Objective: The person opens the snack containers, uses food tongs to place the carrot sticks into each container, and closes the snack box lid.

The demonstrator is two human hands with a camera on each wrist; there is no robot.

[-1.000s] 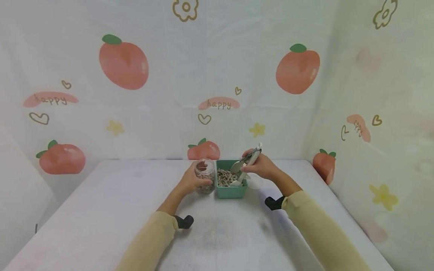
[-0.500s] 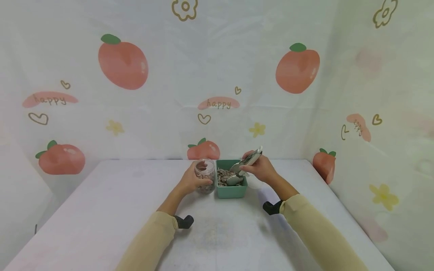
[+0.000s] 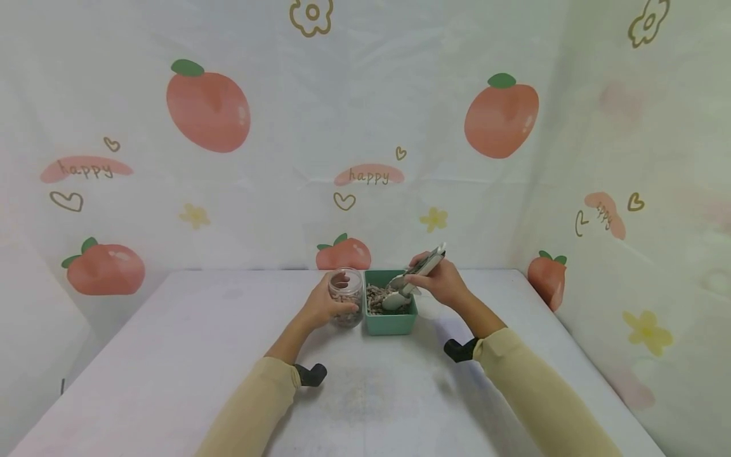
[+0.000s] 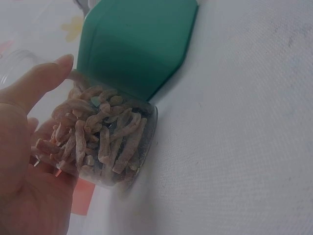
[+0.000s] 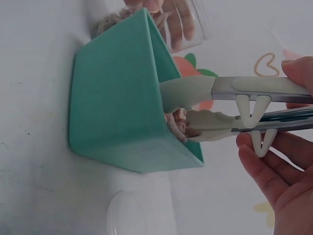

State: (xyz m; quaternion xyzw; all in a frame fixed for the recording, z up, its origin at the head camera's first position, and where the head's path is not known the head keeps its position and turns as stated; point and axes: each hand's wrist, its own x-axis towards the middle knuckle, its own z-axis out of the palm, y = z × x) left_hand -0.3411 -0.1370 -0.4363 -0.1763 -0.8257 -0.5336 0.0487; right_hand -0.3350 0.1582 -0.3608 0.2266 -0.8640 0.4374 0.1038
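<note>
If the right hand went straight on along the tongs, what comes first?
Likely the brown pieces in the green box, right at the tips of the tongs; whether they touch is unclear.

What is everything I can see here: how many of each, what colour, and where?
Jar: 1, clear, left of the box
Box: 1, green, on the table
Sticks: many, brownish, in jar and box
Tongs: 1, off-white and grey, tips in the box
Lid-like disc: 1, clear, right of the box
Table: 1, white, underneath
Printed sheet: count unclear, white with peaches, behind and right
Black wrist pieces: 2, black, at the cuffs
Sleeves: 2, beige, on the arms
Left hand: 1, bare, around the jar
Right hand: 1, bare, holding the tongs
</note>
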